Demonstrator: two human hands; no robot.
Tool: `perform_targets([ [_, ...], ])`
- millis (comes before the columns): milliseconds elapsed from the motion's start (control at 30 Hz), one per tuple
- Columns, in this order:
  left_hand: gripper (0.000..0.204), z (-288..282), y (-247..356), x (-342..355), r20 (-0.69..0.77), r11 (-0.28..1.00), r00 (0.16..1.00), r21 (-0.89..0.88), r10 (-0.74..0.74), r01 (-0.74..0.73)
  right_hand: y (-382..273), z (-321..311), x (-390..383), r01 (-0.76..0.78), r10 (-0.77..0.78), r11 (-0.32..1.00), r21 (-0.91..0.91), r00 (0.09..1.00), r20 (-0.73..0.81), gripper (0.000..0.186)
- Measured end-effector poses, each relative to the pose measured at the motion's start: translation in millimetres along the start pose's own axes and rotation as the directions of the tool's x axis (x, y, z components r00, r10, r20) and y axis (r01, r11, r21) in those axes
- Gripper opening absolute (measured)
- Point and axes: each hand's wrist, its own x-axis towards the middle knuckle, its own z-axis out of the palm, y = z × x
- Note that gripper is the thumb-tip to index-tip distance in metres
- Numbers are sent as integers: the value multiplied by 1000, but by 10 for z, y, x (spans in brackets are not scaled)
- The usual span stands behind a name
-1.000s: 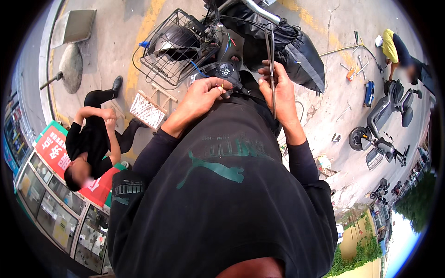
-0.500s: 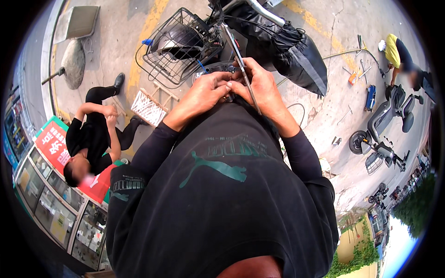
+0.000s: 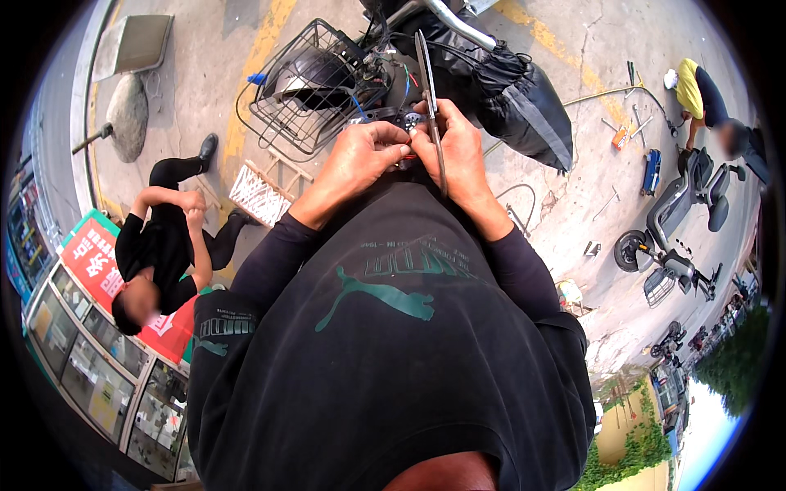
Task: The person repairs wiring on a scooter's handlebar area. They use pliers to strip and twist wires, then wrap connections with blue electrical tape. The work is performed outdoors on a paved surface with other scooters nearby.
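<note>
Black wire basket (image 3: 264,102) beyond the left hand (image 3: 352,164) holds a dark rounded shell (image 3: 315,75)

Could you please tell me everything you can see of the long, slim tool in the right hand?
The long, slim tool looks like metal, grey with brighter streaks; its far part appears to be two narrow strips side by side. It lies lengthwise along the thumb side of the right hand, touching it. Its far end extends beyond the fingers, overlapping the black bag-like cover in view; its near end points toward the shirt. Its exact kind is unclear.
</note>
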Motion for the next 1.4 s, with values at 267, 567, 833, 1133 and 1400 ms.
perform_targets([
  [267, 20, -130, 63, 48, -3, 989, 998, -128, -70, 69, -101, -445, -318, 303, -313, 809, -504, 947, 68, 39],
  [567, 19, -193, 103, 72, 18, 973, 996, -210, -89, 91, 64, -435, -398, 371, -333, 624, -687, 922, 196, 44],
  [833, 20, -201, 121, 80, 35, 968, 995, -229, -97, 103, 82, -390, -372, 367, -314, 599, -712, 925, 213, 41],
  [1133, 20, -172, 116, 77, 38, 969, 992, -212, -119, 124, 92, -400, -383, 342, -282, 615, -711, 937, 207, 37],
  [1400, 20, -144, 126, 83, 33, 973, 994, -207, -99, 104, 157, -409, -390, 317, -249, 687, -654, 948, 198, 32],
])
